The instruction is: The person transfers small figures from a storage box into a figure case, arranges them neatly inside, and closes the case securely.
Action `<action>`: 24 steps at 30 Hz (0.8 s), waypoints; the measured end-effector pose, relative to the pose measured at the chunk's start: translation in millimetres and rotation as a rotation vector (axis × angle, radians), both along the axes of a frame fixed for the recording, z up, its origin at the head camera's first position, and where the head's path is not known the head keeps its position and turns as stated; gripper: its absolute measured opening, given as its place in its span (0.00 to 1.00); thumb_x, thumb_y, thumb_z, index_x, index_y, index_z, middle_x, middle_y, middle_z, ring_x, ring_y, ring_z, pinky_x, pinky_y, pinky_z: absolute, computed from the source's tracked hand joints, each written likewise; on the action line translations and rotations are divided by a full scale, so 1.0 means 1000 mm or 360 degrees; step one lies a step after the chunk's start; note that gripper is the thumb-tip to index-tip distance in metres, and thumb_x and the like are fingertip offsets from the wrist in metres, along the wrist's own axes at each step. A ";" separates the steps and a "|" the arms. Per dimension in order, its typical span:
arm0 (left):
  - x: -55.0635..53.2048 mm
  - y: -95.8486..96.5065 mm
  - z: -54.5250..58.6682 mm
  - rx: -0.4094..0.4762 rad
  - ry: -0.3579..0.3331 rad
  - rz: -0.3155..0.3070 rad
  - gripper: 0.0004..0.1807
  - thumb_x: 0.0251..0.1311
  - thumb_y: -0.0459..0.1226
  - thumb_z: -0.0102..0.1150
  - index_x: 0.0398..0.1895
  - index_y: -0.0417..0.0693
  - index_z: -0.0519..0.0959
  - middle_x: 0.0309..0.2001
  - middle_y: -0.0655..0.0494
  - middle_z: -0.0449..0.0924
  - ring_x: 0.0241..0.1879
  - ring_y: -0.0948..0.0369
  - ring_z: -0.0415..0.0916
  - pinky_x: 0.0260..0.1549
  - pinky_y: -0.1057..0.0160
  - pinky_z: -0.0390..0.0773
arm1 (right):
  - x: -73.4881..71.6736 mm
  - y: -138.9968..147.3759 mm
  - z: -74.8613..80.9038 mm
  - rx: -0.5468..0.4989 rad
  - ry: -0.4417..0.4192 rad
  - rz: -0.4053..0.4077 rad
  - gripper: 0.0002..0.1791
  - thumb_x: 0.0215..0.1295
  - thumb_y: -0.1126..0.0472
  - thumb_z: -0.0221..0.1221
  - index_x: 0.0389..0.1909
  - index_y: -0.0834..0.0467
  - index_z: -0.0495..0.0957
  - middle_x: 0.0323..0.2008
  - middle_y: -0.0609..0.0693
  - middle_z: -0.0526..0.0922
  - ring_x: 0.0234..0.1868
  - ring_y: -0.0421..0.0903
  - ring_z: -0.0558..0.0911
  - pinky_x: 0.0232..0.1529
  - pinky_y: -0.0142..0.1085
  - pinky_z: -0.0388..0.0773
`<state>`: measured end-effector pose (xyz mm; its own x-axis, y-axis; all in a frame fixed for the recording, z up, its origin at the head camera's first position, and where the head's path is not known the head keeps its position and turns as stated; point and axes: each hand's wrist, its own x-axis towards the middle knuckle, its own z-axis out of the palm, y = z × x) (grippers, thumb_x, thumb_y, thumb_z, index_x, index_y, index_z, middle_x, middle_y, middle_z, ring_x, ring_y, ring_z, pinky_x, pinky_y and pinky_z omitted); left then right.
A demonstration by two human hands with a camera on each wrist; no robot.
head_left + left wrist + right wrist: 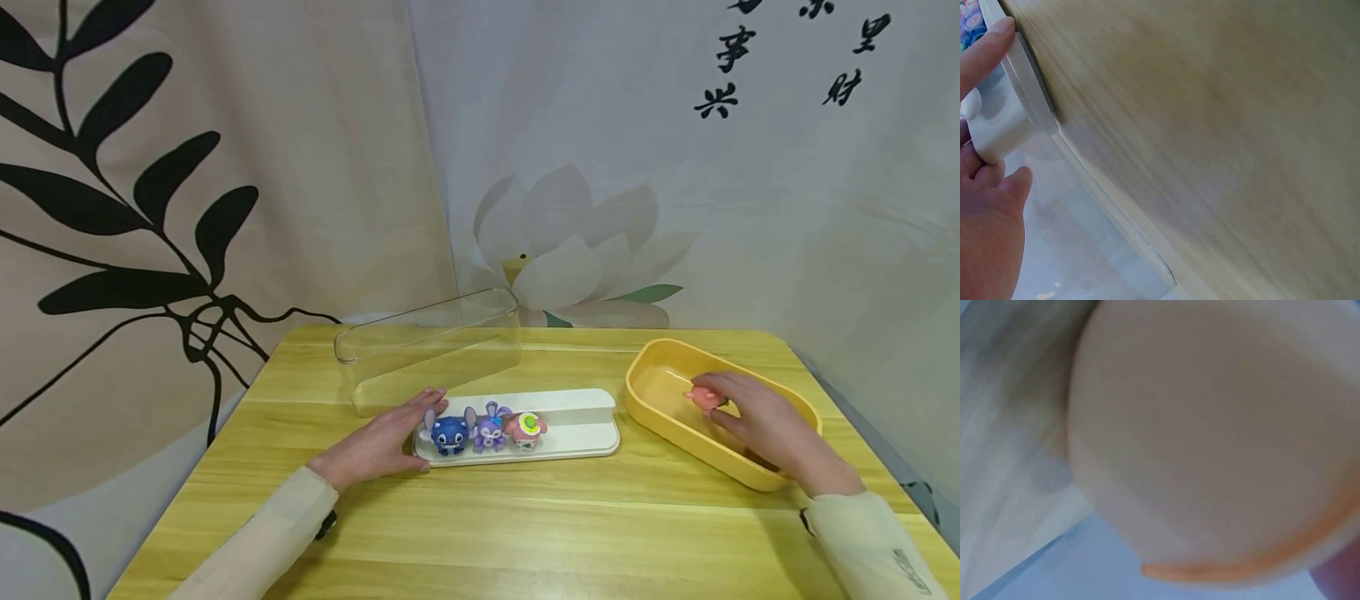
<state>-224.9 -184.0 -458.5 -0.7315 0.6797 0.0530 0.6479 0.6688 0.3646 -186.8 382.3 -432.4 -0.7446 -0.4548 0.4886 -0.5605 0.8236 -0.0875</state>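
My left hand (386, 442) grips the left end of a white stepped display base (573, 425), thumb at its front edge and fingers at the back. On the base's lower step stand a blue big-eared figurine (450, 435), a purple long-eared figurine (490, 429) and a pink figurine with a green-and-yellow top (527, 428). Inside a yellow tray (660, 417) on the right, my right hand (772, 425) pinches a small pink figurine (705, 397) between thumb and fingers. The tray's wall (1210, 437) fills most of the right wrist view, blurred.
Behind the base, a clear plastic cover (435, 342) stands near the table's back edge; its side (1097, 231) also shows in the left wrist view. All of it sits on a wooden table (525, 533), with printed curtains (337, 167) hanging behind.
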 end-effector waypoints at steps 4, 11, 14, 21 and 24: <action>0.001 -0.001 0.000 -0.0004 -0.0006 0.0001 0.55 0.56 0.47 0.78 0.83 0.51 0.57 0.83 0.48 0.47 0.80 0.49 0.49 0.72 0.43 0.65 | 0.004 -0.003 0.007 -0.0023 0.0029 -0.0015 0.33 0.42 0.70 0.80 0.53 0.58 0.82 0.47 0.50 0.87 0.45 0.53 0.85 0.45 0.45 0.78; 0.001 -0.001 0.002 -0.0011 -0.0031 0.0017 0.55 0.56 0.48 0.78 0.83 0.52 0.56 0.84 0.48 0.46 0.81 0.49 0.48 0.72 0.44 0.64 | 0.011 -0.013 0.016 -0.0059 0.0071 -0.0058 0.35 0.41 0.70 0.80 0.55 0.58 0.81 0.46 0.50 0.87 0.43 0.48 0.84 0.44 0.41 0.78; 0.001 -0.001 0.002 -0.0011 -0.0044 0.0016 0.55 0.56 0.48 0.77 0.83 0.52 0.56 0.84 0.49 0.45 0.81 0.50 0.48 0.72 0.44 0.64 | 0.014 -0.019 0.019 -0.0077 0.0102 -0.0055 0.36 0.41 0.70 0.80 0.56 0.58 0.80 0.43 0.47 0.86 0.40 0.44 0.83 0.43 0.34 0.77; 0.001 0.000 0.003 -0.0005 -0.0060 0.0018 0.54 0.57 0.47 0.77 0.83 0.52 0.56 0.84 0.49 0.45 0.81 0.50 0.47 0.72 0.44 0.64 | 0.019 -0.034 0.027 -0.0129 0.0122 -0.0011 0.41 0.39 0.73 0.80 0.60 0.59 0.79 0.45 0.48 0.86 0.41 0.43 0.82 0.48 0.20 0.72; 0.001 0.000 0.003 -0.0002 -0.0065 0.0022 0.54 0.57 0.47 0.78 0.83 0.52 0.56 0.84 0.49 0.45 0.81 0.50 0.47 0.72 0.44 0.64 | 0.020 -0.041 0.029 -0.0149 0.0121 0.0017 0.41 0.38 0.73 0.80 0.60 0.59 0.79 0.46 0.48 0.86 0.40 0.43 0.81 0.50 0.16 0.69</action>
<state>-224.0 -184.3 -455.7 -0.7425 0.6694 0.0224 0.6231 0.6781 0.3897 -166.3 341.6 -403.1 -0.6991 -0.4121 0.5843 -0.5771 0.8077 -0.1207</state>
